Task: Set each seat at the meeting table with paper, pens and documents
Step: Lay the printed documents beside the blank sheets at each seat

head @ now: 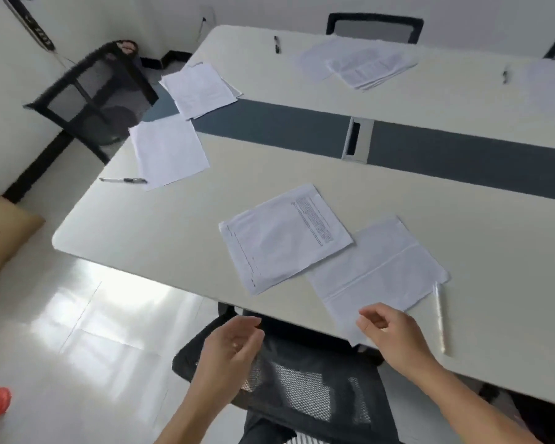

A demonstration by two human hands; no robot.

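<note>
At the left end of the cream table with its grey centre strip, a clear ballpoint pen with a black cap lies by the near corner of a blank white sheet of paper. We cannot tell whether they touch.

Our left hand hovers off the table's near edge, above the black mesh chair back. Its grip is slack, with the fingers half curled round nothing.

Further right on the table lies the printed white document, its right corner meeting a creased blank white sheet. Our right hand hangs over that sheet's near corner, which juts past the table edge. Its grip is loose too, thumb and forefinger apart and, as far as we can see, pinching nothing. A clear plastic pen lies just right of the sheet, along its right corner.

We judge the paper to be light and limp, quick to slide on the smooth top and hard to lift from flat. The overhanging corner is the place to take it, pinched lightly so it gains no new crease. The document wants a thumb on top, dragged towards the edge, then a hold along one side. The pens are light, stiff and likely to roll, so we would take them across the middle of the barrel.
</note>
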